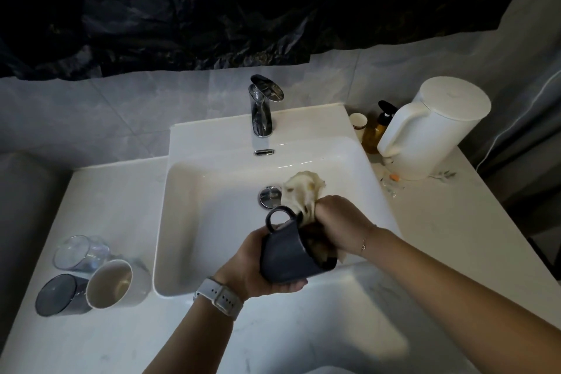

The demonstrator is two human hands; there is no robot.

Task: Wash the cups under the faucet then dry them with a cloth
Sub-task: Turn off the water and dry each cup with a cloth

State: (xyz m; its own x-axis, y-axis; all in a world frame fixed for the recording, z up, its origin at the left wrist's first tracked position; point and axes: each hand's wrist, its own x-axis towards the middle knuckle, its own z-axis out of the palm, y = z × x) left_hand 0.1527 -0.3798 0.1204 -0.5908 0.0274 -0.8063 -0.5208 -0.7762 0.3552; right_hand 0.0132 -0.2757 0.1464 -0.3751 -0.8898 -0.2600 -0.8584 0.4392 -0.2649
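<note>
1. The left hand (258, 264) grips a dark mug (291, 249) from below, fingers curled round its body. The mug is tilted, mouth toward the right, handle up, and it is held over the near edge of the sink (212, 222).
2. The right hand (337, 222) is clenched on a pale cloth (303, 191). Part of the cloth is stuffed into the mug's mouth — the rest bunches up above the hand, over the basin.
3. A white watch (218, 297) sits on the left wrist; a thin bracelet (364, 241) on the right.
4. The faucet (262, 106) stands at the back of the sink. No water stream is visible. The drain plug (268, 196) lies just beyond the mug handle.
5. On the counter (106, 191) left of the sink, three cups lie close together on their sides:
   - a clear glass (79, 252), farthest back;
   - a dark cup (60, 294), nearest the left edge;
   - a white cup (112, 282), touching the dark cup.
6. Right of the sink stand a white kettle (437, 130), an amber pump bottle (376, 130) and a small paper cup (358, 123) — grouped near the back wall.
</note>
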